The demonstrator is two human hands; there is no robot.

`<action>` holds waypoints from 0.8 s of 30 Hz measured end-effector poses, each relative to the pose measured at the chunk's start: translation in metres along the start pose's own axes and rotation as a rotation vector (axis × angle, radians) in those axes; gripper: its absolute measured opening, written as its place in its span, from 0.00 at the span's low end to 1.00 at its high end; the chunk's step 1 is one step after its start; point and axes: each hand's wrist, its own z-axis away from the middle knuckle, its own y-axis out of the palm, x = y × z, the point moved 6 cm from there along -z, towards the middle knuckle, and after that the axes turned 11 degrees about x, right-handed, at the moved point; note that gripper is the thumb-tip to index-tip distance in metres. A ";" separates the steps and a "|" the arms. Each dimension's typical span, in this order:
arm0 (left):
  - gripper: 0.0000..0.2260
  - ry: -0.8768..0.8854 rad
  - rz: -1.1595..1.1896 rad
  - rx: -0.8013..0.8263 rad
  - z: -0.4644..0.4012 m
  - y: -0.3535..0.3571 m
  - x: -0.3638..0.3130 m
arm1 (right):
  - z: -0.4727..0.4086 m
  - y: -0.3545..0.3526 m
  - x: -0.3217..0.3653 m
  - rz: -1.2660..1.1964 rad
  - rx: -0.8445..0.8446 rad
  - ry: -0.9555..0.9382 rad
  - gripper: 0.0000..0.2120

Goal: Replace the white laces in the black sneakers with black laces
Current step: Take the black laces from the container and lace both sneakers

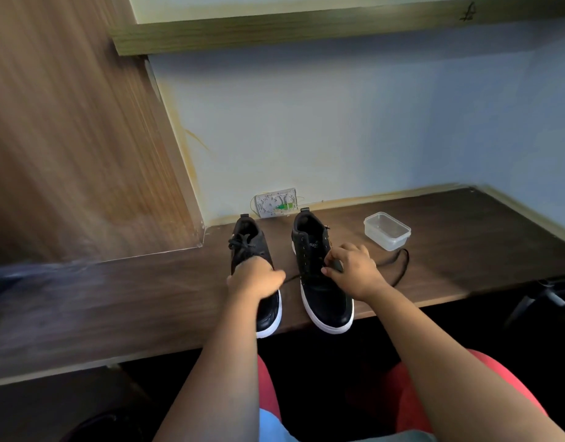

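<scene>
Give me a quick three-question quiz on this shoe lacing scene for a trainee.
1. True or false: the left sneaker already carries a tied black lace.
2. Which hand pinches the black lace over the right sneaker? A) left hand B) right hand
3. Fill in: the clear plastic ___ sits on the desk, right of the sneakers.

Key: 1 true; 2 B; 3 container.
</scene>
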 end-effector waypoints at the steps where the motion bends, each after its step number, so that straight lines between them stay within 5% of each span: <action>1: 0.14 -0.010 -0.244 -0.043 -0.002 0.004 -0.006 | -0.001 0.002 -0.001 0.001 0.002 0.012 0.08; 5: 0.13 0.178 -0.449 -0.212 -0.005 0.019 -0.038 | 0.000 0.005 -0.002 0.088 0.057 0.040 0.09; 10: 0.10 0.149 -0.296 0.020 -0.019 0.042 -0.033 | 0.000 0.008 -0.007 0.098 0.094 0.040 0.08; 15: 0.12 0.175 -0.038 0.046 -0.025 0.027 -0.017 | -0.001 0.010 -0.008 0.083 0.085 0.037 0.08; 24: 0.08 0.280 -0.061 0.081 -0.020 0.052 -0.031 | 0.001 0.014 -0.003 0.121 0.104 0.051 0.11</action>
